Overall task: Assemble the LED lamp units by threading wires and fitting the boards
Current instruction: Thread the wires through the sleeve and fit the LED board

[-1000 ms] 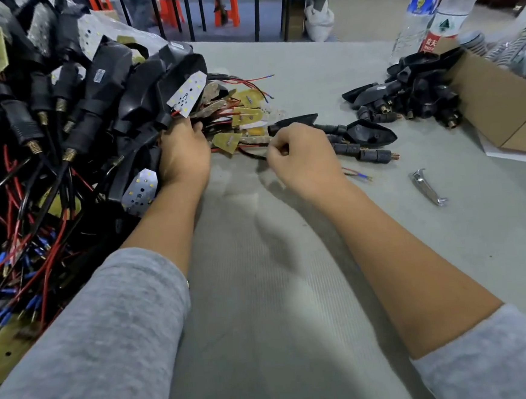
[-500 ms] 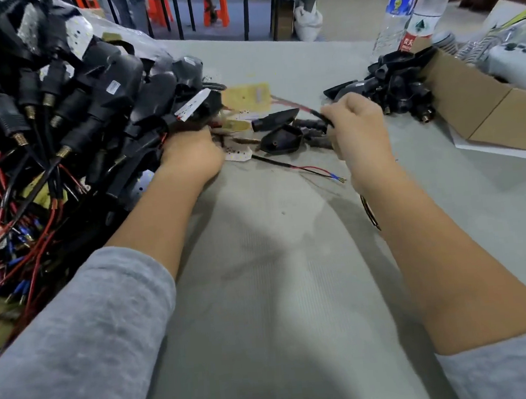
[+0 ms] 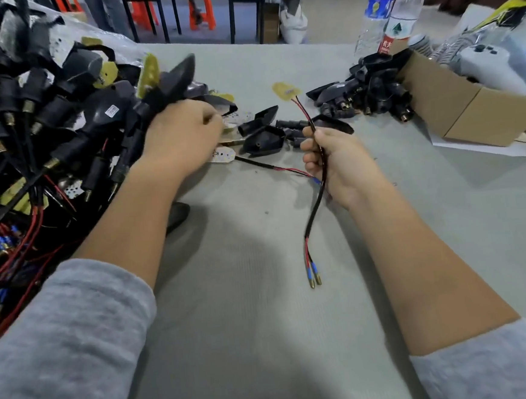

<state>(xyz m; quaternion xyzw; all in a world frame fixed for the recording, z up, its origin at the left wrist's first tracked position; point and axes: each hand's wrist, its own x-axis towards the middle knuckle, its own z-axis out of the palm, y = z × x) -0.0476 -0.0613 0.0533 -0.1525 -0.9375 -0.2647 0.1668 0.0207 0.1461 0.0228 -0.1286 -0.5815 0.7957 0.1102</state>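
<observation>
the right hand (image 3: 340, 161) is curled round a black wire (image 3: 317, 201) above the table (image 3: 265, 325), its yellow board (image 3: 285, 90) dangling past the fist. the left hand (image 3: 181, 139) is blurred, gripping a black lamp housing (image 3: 173, 80) at the heap's (image 3: 29, 129) edge; its fingers are hidden.
</observation>
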